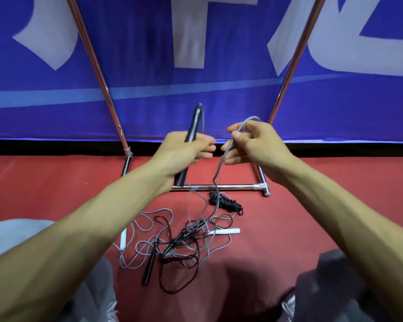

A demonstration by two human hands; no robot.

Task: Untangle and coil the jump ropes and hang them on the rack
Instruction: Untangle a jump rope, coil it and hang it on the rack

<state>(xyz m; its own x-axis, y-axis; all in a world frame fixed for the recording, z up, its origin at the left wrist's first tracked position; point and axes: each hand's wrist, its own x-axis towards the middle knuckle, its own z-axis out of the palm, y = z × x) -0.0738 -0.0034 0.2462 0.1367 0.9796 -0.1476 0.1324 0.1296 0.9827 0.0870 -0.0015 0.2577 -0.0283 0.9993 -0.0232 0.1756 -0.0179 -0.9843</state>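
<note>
A black handle (188, 145) is gripped in the left hand (184, 151), fingers wrapped tight around it, with the handle tilted so its top end points up toward the blue banner (149, 94) and its bottom end sticks out below the palm. A grey rope (221, 159) is pinched in the right hand (249, 145) between thumb and fingers, so that hand is closed on the rope too. From the pinch the rope arcs up in a small loop above the fingers and also drops straight down to the pile on the red floor (44, 182).

The rest of the ropes are left in a messy tangle (184, 238) on the floor, right between the knees (21, 240). In there, grey and black cords are looped all over each other. A second black handle (150, 263) is laid at the near left of the pile, a white handle (226, 231) is seen on the right side, and another white one (123, 239) on the left edge. A black coiled bundle (228, 203) is parked just beside the tangle, close to the low crossbar.

The metal rack (221, 187) is stood just behind the pile, its bottom bar on the floor and two uprights angled up in front of the banner. Nothing is seen hung on the visible part of it.
</note>
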